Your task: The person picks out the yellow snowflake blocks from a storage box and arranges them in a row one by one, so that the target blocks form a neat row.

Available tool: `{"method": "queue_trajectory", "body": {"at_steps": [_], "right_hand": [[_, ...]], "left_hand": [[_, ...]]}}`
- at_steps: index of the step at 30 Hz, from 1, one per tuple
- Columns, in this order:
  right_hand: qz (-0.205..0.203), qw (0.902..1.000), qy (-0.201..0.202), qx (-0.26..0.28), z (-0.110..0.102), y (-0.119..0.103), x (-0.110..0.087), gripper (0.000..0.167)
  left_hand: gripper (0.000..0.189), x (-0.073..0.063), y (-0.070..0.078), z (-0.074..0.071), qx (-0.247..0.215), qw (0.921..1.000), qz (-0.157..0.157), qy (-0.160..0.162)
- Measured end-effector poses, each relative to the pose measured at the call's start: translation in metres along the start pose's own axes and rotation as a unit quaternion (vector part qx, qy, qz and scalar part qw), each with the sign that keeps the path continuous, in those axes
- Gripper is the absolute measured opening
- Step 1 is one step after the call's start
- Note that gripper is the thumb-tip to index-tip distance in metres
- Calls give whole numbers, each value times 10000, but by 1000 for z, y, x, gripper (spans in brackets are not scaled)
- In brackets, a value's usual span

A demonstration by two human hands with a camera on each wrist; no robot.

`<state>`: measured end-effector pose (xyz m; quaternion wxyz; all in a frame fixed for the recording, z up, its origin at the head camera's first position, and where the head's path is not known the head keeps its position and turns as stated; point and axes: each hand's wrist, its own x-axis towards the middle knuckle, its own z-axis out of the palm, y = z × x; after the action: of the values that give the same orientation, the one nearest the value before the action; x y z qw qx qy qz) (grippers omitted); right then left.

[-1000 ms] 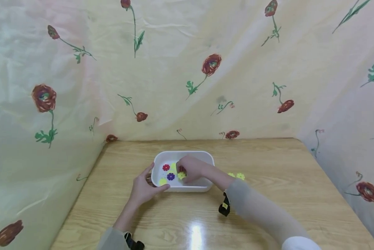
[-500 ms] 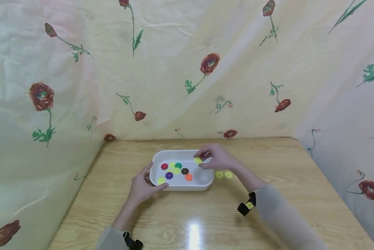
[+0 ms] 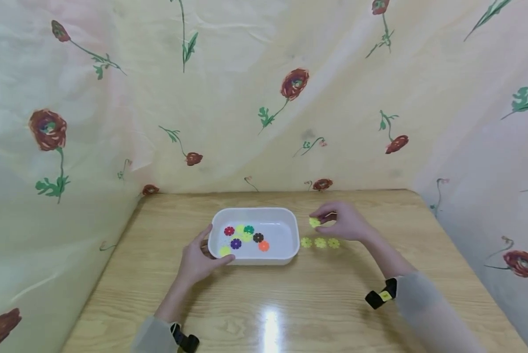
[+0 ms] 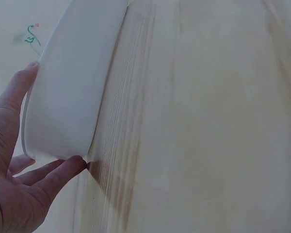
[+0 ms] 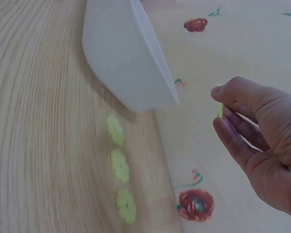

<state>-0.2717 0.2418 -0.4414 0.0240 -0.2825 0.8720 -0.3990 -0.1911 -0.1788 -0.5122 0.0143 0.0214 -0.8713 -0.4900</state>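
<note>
A white plastic bin stands on the table, holding several flower-shaped discs in red, purple, green, black, orange and yellow. My left hand grips its left end, thumb along the near rim and fingers round the end wall; the left wrist view shows this hand against the bin's outer wall. Between thumb and fingers, my right hand pinches a yellow flower-shaped disc above the table, right of the bin. Seen edge-on, that disc appears thin in the right wrist view.
Three yellow flower discs lie in a row right of the bin: a left one, a middle one and a right one. Floral-printed cloth hangs behind the wooden table and along both sides.
My right hand has lifted a yellow disc out of the bin and carried it right, over the table. The left hand has kept its hold on the bin.
</note>
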Motion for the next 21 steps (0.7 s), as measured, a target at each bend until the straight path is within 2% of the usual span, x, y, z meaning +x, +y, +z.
{"method": "queue_trajectory", "body": {"at_steps": [5, 21], "right_hand": [[98, 9994, 185, -287, -11, 9, -12, 27], [242, 9984, 206, -472, -23, 19, -35, 29]], "left_hand": [[113, 2, 1, -2, 30, 10000, 42, 35], [112, -1, -1, -1, -8, 10000, 32, 32]]}}
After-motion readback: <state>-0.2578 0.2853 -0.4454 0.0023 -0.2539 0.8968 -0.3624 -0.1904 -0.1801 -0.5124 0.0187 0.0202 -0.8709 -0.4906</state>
